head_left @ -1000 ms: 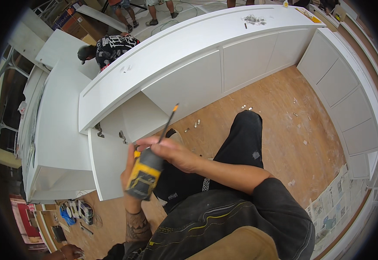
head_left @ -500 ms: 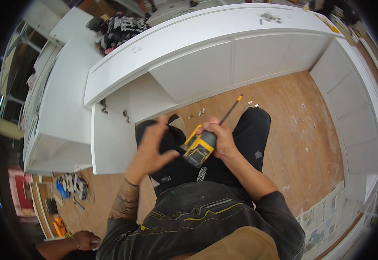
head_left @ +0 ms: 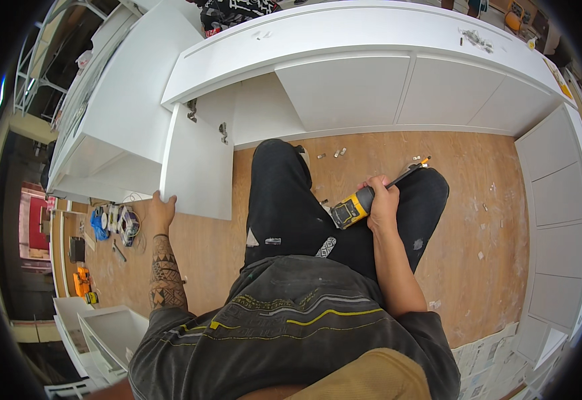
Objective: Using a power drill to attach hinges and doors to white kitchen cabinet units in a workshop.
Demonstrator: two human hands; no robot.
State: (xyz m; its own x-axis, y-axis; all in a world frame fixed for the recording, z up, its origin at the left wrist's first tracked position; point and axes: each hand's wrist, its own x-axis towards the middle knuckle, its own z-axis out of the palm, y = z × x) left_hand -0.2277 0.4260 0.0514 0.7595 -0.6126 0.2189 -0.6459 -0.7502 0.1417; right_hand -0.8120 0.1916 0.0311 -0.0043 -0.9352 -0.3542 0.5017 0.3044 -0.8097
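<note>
Fingers (head_left: 376,181) of the right hand (head_left: 385,203) are gripping one yellow-and-black drill (head_left: 352,208); its yellow part is jutting out left of them, its one long bit (head_left: 407,173) pointing out to the right. The left hand's (head_left: 161,211) fingers are clasping the near corner of one swung-open white door (head_left: 201,170). Two hinges (head_left: 223,133) are sitting on it. Beyond, three closed panels (head_left: 344,93) are standing below the white surface (head_left: 357,30), where one heap of metal parts (head_left: 477,41) is lying.
</note>
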